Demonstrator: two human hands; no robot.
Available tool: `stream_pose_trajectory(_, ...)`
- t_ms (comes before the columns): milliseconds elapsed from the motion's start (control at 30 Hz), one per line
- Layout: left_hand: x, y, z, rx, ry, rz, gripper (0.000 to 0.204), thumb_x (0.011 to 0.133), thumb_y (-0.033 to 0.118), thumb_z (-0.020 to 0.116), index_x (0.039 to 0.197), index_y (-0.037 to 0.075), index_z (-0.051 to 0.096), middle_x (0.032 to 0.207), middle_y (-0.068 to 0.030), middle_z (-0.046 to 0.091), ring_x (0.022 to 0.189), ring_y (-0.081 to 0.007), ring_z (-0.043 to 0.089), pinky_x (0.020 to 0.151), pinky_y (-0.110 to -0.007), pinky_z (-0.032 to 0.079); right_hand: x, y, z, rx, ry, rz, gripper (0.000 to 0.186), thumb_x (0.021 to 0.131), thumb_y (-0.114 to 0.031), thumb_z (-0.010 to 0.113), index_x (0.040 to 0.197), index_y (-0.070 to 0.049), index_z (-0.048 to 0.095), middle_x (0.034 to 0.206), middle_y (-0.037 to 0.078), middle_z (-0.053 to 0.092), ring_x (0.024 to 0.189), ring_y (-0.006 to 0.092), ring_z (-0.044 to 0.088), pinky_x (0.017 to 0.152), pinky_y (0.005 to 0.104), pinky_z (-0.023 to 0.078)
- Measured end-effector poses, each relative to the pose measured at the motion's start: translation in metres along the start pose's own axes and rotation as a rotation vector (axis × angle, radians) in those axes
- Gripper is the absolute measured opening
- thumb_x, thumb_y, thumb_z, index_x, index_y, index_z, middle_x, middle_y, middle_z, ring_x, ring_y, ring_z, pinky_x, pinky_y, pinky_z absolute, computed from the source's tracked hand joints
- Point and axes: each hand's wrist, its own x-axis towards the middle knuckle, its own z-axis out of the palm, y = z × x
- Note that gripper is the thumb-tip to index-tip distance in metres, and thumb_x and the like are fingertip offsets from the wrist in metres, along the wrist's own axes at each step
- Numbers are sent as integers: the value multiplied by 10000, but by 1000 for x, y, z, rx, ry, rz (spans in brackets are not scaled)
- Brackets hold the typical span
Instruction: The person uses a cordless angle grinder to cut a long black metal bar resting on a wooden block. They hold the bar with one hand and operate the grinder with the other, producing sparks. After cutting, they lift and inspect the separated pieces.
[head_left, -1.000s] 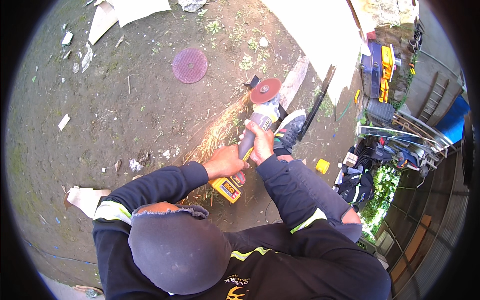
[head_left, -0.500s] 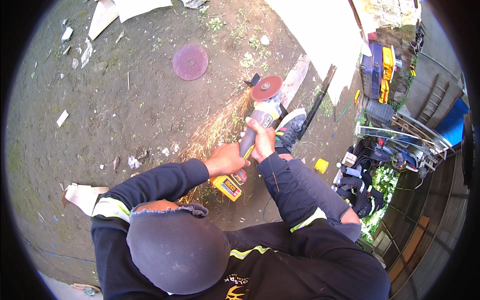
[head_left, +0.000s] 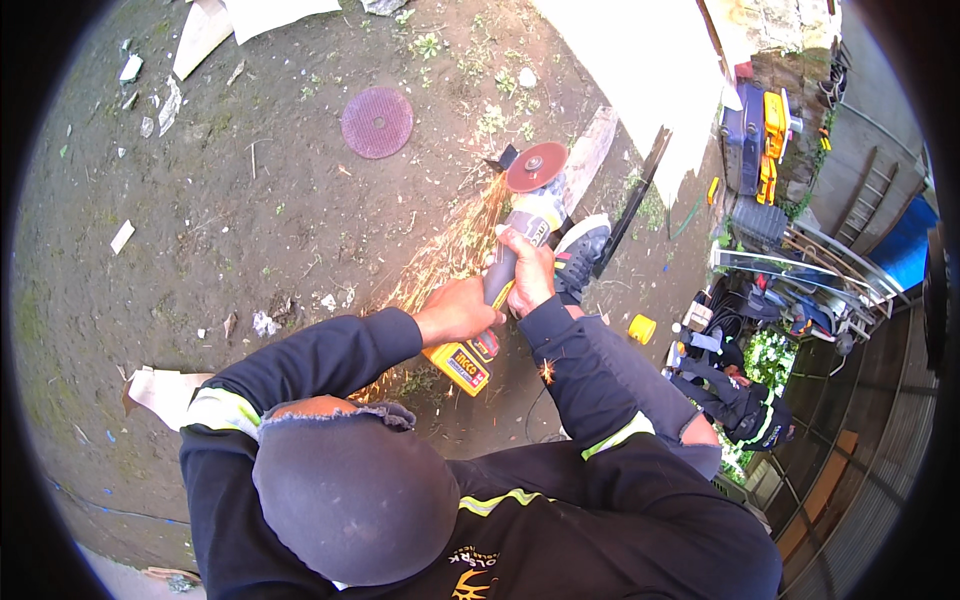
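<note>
Co-worker has shifted, background right. Left hand wraps the rear of the grinder, right hand its body, beside the shoe; sparks stream from near its disc.

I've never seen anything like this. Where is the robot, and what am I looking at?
There is no robot here, just a person's two bare hands. The view comes from a wide fisheye camera worn on the head and looking down, so straight edges bend toward the rim.

The left hand and right hand both grip a power tool, an angle grinder. At its far end is a round reddish cutting disc; at the near end, a yellow battery pack. Orange sparks spray from near the disc.

On the bare ground lie another, purplish disc and a dark bar, beside the person's shoe.
</note>
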Motion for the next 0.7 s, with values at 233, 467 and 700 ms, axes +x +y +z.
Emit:
stream_pose_trajectory(233,-1,5,-3,13,23,-11,547,811,389,818,1165,-10,696,979,-215,764,950,-315,763,838,-437,576,-1,-4,3,16,-8,5,232,900,-154,773,1060,-21,672,796,81,635,629,221,656,540,375,563)
stream_pose_trajectory(467,-5,3,-2,-11,14,-7,528,827,378,813,1156,-16,694,970,-217,764,941,-316,765,840,-434,575,-7,-3,4,12,-15,-3,228,893,-150,781,1036,-19,660,761,73,628,628,219,659,527,371,554)
stream_pose_trajectory(700,-9,2,1,-48,14,-30,510,829,380,816,1148,-1,702,969,-183,771,929,-315,766,861,-424,571,-2,8,0,4,12,1,248,901,-164,776,1061,-13,663,802,92,637,634,230,667,530,375,563)
